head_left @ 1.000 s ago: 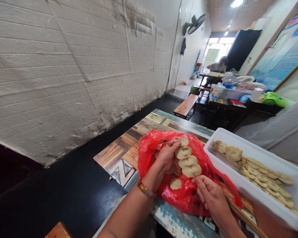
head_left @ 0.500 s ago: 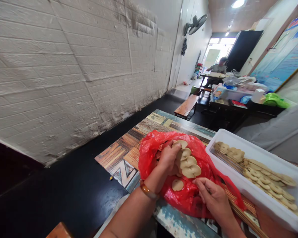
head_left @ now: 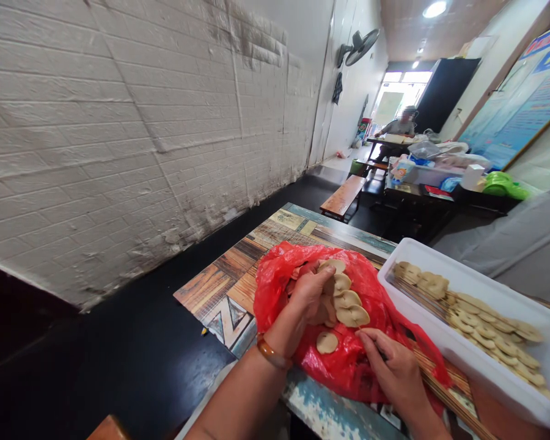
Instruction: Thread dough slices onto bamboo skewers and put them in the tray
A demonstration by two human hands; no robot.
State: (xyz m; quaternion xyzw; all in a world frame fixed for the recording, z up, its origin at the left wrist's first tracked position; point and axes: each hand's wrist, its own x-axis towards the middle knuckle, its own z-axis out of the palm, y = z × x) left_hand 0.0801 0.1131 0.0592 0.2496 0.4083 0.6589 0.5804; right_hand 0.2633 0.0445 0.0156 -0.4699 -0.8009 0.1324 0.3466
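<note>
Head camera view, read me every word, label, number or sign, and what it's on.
"Z", or a turned "N": patchwork wood-print tabletop.
Too blurred to read: lettering on the blue rectangular wall poster.
Too small to read: any print on the pale cartoon-patterned cup.

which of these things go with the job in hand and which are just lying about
Seemingly in use:
row of flat, pale tan, disc-shaped pieces between left hand and right hand
crumpled red plastic bag beneath
long white plastic tub holding similar pieces
bundled thin brown sticks

Seemingly just about:
long brown wooden bench
upright white box
round black wall fan
</note>
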